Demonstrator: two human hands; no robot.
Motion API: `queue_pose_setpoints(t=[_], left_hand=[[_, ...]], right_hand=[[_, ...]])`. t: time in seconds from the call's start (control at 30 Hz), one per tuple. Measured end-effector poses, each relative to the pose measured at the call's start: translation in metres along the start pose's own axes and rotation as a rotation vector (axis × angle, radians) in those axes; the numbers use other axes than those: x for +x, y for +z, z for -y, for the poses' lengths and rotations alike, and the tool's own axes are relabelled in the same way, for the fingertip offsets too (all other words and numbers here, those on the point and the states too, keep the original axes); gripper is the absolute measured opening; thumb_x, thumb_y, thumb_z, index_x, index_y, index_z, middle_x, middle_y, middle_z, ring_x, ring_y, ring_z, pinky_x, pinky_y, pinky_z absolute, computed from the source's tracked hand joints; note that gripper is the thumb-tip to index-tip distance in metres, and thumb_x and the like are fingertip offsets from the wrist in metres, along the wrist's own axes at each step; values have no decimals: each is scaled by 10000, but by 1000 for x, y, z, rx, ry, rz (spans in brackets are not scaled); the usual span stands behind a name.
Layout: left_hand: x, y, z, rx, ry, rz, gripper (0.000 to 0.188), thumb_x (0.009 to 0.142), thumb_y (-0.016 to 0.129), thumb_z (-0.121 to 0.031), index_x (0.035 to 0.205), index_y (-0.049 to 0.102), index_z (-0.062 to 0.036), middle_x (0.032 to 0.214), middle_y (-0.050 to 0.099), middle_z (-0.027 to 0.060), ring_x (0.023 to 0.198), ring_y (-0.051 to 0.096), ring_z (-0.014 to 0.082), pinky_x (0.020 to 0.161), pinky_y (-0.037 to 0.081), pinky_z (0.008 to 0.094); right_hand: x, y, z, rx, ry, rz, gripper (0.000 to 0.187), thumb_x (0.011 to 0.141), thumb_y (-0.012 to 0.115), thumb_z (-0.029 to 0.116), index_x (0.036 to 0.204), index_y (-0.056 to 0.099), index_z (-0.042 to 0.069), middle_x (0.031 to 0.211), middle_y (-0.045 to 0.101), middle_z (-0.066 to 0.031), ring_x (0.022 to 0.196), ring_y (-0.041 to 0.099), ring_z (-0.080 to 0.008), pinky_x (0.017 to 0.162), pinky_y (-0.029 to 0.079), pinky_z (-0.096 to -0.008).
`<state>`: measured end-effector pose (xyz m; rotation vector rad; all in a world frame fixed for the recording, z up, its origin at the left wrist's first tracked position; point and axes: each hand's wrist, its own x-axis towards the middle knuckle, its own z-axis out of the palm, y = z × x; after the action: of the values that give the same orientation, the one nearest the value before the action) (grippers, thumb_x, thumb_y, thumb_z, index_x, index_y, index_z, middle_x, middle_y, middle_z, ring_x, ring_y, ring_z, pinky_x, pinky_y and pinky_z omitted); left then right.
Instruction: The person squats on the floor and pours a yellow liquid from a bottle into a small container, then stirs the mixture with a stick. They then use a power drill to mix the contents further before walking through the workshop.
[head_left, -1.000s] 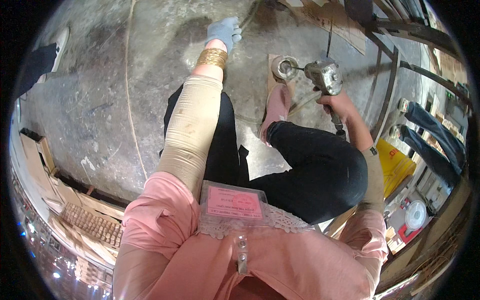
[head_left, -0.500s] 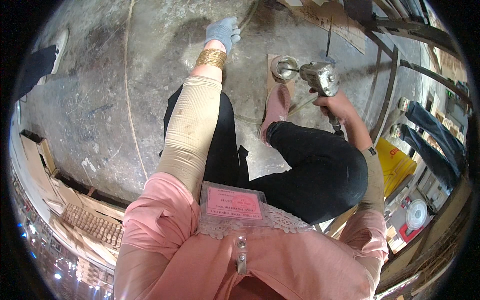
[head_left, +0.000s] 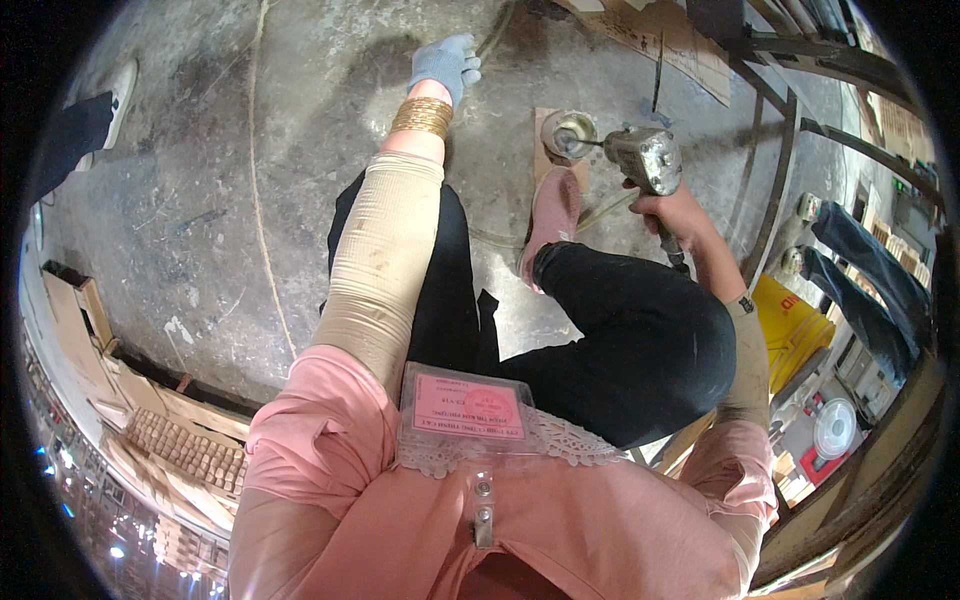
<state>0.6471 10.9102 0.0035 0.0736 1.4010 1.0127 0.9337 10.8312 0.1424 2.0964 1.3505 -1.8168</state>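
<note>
A pistol-grip metal drill (head_left: pixel 648 160) is in my bare right hand (head_left: pixel 672 212), the fingers wrapped round its handle. From its front a thin rod (head_left: pixel 590 143) points left into a round metal cup (head_left: pixel 549 128). Pale, shiny matter shows inside the cup, which stands on a flat piece of brown cardboard (head_left: pixel 543 165). My left hand (head_left: pixel 445 70), in a light blue-grey glove, reaches forward with its fingers curled in. Nothing shows in it, though its palm side is hidden.
A thin hose (head_left: pixel 600 212) curves over the concrete floor near my pink shoe (head_left: pixel 556 205). At right are a dark metal frame (head_left: pixel 775 190), a yellow container (head_left: pixel 790 325) and another person's legs (head_left: pixel 870 270). Another person's foot (head_left: pixel 122 100) is at far left. Stacked wooden pieces (head_left: pixel 185 450) stand lower left.
The drill and my right hand have shifted very slightly to the right and down. The rod still reaches into the cup. My left hand has stayed in place.
</note>
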Motion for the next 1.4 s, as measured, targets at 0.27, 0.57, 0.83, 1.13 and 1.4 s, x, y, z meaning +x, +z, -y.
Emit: queue_pose_setpoints(t=[0.27, 0.57, 0.83, 1.13, 1.4], left_hand=[[-5, 1, -1, -49, 38, -3, 268, 791, 577, -148, 984, 543, 35, 901, 588, 134, 692, 586, 200, 486, 484, 275], [-10, 1, -3, -39, 37, -13, 259, 791, 575, -148, 981, 539, 25, 885, 582, 127, 683, 579, 189, 492, 481, 274], [-6, -1, 0, -70, 36, 9, 235, 769, 602, -142, 918, 547, 31, 809, 582, 120, 603, 572, 179, 422, 463, 260], [-8, 4, 1, -63, 37, -1, 222, 776, 589, -132, 919, 544, 33, 820, 576, 122, 591, 560, 185, 418, 457, 270], [-6, 8, 1, -37, 10, -25, 225, 783, 589, -151, 919, 550, 24, 834, 582, 112, 612, 575, 184, 436, 469, 274]], right_hand=[[5, -8, -7, -45, -28, 6, 287, 631, 594, 0, 916, 561, -10, 605, 495, -34, 449, 447, -115, 412, 350, -253], [2, -4, 0, 6, -46, 15, 292, 629, 588, 15, 919, 563, -7, 575, 483, -21, 429, 439, -110, 398, 340, -258], [7, -5, -7, 16, -41, -3, 292, 619, 587, 3, 909, 557, -10, 580, 482, -23, 418, 428, -105, 385, 328, -253], [5, -7, -1, 18, -18, -5, 293, 625, 591, 13, 916, 563, 1, 570, 478, -20, 430, 434, -102, 390, 332, -252], [4, -4, -3, 5, -49, -23, 291, 622, 585, 15, 912, 562, -7, 566, 482, -25, 416, 430, -110, 396, 335, -256]])
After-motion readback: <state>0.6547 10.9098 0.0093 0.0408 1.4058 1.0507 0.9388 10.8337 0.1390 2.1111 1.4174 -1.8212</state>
